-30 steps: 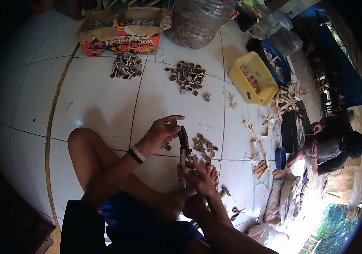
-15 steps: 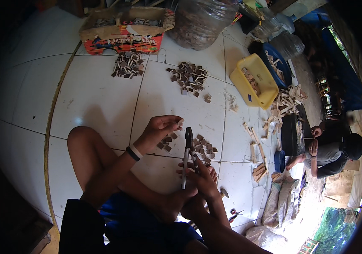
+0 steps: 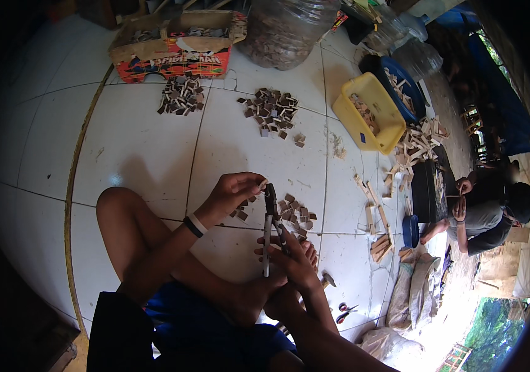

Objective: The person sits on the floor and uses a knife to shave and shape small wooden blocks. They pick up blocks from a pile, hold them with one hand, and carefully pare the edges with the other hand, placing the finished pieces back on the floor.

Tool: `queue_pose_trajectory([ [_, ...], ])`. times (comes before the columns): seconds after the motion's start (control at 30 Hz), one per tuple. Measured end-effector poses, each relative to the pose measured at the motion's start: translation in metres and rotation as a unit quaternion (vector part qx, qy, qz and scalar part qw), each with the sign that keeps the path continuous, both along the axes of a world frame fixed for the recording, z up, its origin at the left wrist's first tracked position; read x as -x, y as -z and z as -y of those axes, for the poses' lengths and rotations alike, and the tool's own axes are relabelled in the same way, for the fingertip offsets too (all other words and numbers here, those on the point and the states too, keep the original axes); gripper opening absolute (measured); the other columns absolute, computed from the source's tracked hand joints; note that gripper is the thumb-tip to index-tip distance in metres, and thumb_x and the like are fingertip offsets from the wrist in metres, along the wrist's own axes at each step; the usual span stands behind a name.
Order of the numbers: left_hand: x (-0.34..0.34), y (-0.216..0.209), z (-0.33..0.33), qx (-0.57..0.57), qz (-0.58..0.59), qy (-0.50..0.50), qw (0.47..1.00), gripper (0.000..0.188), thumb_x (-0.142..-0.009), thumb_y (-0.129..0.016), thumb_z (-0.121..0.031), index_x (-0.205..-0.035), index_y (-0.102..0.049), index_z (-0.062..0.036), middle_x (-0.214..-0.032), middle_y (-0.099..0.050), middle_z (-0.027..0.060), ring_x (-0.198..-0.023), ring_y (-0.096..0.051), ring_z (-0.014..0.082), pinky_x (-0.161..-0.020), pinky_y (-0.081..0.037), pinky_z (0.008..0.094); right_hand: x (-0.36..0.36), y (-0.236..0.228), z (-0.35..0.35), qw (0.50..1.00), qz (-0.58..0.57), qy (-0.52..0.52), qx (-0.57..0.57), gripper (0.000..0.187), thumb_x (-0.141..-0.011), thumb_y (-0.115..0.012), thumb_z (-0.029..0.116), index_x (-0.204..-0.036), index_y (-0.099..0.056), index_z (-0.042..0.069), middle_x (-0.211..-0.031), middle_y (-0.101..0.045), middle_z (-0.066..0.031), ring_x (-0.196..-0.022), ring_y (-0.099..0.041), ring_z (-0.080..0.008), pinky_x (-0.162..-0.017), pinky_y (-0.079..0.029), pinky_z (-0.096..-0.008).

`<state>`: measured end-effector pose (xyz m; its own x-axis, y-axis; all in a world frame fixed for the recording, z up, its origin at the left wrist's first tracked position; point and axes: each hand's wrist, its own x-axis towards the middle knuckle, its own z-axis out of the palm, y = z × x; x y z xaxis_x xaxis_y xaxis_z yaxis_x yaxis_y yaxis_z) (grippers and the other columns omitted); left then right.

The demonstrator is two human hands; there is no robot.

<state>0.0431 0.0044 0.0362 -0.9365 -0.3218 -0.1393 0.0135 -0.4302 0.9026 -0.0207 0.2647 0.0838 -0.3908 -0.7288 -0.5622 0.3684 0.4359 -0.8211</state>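
Glossy white square-tiled floor (image 3: 147,142) with dark grout lines reflects soft daylight; brighter sunlit dirt ground (image 3: 463,310) lies at right.

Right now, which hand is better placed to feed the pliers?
Left, likely: the left hand pinches a small piece at the pliers tip, while the right hand is busy holding their handles.

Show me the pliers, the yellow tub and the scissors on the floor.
pliers (image 3: 269,223): head view, on the handle.
yellow tub (image 3: 356,127): head view, on its near wall.
scissors (image 3: 344,311): head view, on the red handles.
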Motion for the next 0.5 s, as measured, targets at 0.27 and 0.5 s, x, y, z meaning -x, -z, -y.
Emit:
queue_pose_trajectory([
  [0.27, -0.002, 0.004, 0.001, 0.002, -0.002, 0.004, 1.000, 0.031, -0.102, -0.065, -0.008, -0.130, -0.066, 0.0027, -0.116, -0.072, 0.0048, -0.106, -0.066, 0.0100, -0.091, -0.054, 0.0258, 0.000, 0.008, 0.000, 0.998, -0.053, -0.019, -0.039, 0.039, -0.103, -0.061, 0.013, -0.140, -0.052, 0.004, -0.118, -0.067, -0.0115, -0.101, -0.068, -0.0204, -0.086, -0.056, -0.0358],
  [0.5, -0.002, -0.001, 0.004, 0.024, 0.009, 0.018, 1.000, 0.032, -0.101, -0.065, -0.009, -0.131, -0.066, 0.0022, -0.119, -0.072, 0.0052, -0.108, -0.066, 0.0106, -0.092, -0.054, 0.0269, 0.000, -0.013, 0.009, 0.999, -0.010, -0.023, -0.027, 0.036, -0.103, -0.061, 0.015, -0.137, -0.055, 0.004, -0.110, -0.070, -0.0101, -0.101, -0.068, -0.0197, -0.086, -0.056, -0.0351],
])
